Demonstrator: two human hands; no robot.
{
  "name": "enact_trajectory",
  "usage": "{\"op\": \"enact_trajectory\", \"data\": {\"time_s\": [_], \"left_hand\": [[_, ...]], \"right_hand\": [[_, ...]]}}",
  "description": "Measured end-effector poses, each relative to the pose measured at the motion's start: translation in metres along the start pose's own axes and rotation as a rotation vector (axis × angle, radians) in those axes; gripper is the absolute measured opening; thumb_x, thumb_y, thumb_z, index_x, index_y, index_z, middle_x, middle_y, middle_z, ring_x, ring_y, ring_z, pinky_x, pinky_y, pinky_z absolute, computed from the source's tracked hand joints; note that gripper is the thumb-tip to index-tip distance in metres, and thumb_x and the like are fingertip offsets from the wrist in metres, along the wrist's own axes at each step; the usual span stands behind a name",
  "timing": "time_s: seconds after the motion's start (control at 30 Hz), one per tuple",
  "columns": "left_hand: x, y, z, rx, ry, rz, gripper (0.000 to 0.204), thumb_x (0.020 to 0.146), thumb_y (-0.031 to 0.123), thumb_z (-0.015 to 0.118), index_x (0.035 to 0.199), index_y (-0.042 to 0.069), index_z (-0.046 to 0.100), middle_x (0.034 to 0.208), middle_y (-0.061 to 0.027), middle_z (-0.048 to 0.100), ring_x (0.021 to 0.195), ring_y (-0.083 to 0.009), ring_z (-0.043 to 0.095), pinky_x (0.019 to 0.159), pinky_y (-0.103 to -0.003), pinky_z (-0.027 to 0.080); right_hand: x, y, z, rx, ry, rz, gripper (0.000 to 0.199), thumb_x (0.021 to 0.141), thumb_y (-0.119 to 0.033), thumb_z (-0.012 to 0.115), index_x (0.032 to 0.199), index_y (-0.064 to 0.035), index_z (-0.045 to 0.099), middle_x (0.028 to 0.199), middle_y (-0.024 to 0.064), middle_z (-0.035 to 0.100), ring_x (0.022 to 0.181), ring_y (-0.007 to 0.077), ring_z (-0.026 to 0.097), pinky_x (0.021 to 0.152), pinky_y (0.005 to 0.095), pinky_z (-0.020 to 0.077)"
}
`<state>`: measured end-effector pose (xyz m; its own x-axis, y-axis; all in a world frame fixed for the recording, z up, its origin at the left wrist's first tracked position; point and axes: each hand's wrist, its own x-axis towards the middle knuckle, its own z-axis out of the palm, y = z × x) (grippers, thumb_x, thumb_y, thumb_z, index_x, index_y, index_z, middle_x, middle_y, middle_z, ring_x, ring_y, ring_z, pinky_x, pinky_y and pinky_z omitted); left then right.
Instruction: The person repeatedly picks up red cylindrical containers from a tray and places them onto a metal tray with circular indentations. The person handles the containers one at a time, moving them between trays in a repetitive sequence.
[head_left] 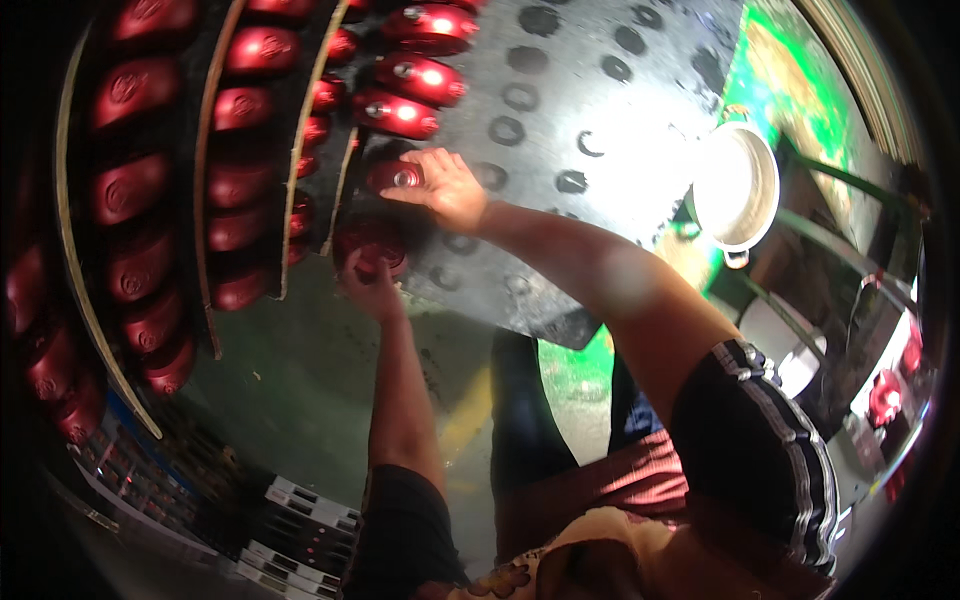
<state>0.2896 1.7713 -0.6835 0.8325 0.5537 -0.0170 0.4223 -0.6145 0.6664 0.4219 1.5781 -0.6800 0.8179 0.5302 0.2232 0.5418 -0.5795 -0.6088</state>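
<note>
My right hand (452, 190) reaches across the grey tabletop with its fingers and thumb wrapped round a glossy red canister (404, 178), whose round metal neck faces up. Closer to me, my left hand (371, 290) grips another red canister (372, 245) by its near side, at the table's left edge. Shadow partly hides this second one. Just beyond my right hand stand more red canisters (397, 113) in a row, with metal necks showing on top.
Several racks of red rounded canisters (135, 188), parted by narrow strips (208, 150), fill the left side. Dark ring marks dot the grey tabletop (545, 190). A white pot (757, 190) with a handle stands at the right. Green bars (850, 180) lie beyond it.
</note>
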Motion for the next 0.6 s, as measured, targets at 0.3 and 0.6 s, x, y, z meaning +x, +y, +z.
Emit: {"op": "enact_trajectory", "data": {"time_s": [0.3, 0.6], "left_hand": [[-0.098, 0.149, -0.063, -0.796, -0.565, -0.581, 0.070, 0.080, 0.005, 0.065, 0.145, 0.003, 0.040, 0.144, -0.0129, 0.046, 0.132, -0.0278, 0.045, 0.112, -0.044, 0.034], [-0.232, 0.407, 0.058, -1.694, -1.456, -0.914, 0.076, 0.087, 0.025, 0.059, 0.154, 0.011, 0.025, 0.148, -0.0129, 0.042, 0.132, -0.0302, 0.045, 0.106, -0.048, 0.042]], "right_hand": [[-0.277, -0.022, -0.294, 1.056, 0.368, 1.112, 0.058, 0.085, -0.017, 0.072, 0.137, -0.0022, 0.053, 0.126, 0.0174, 0.062, 0.115, 0.0269, 0.059, 0.104, 0.0413, 0.0442], [-0.394, 0.040, -0.477, 2.536, 1.184, 0.839, 0.050, 0.101, -0.034, 0.047, 0.140, -0.0026, 0.043, 0.129, 0.0169, 0.058, 0.114, 0.0285, 0.059, 0.093, 0.0424, 0.0512]]}}
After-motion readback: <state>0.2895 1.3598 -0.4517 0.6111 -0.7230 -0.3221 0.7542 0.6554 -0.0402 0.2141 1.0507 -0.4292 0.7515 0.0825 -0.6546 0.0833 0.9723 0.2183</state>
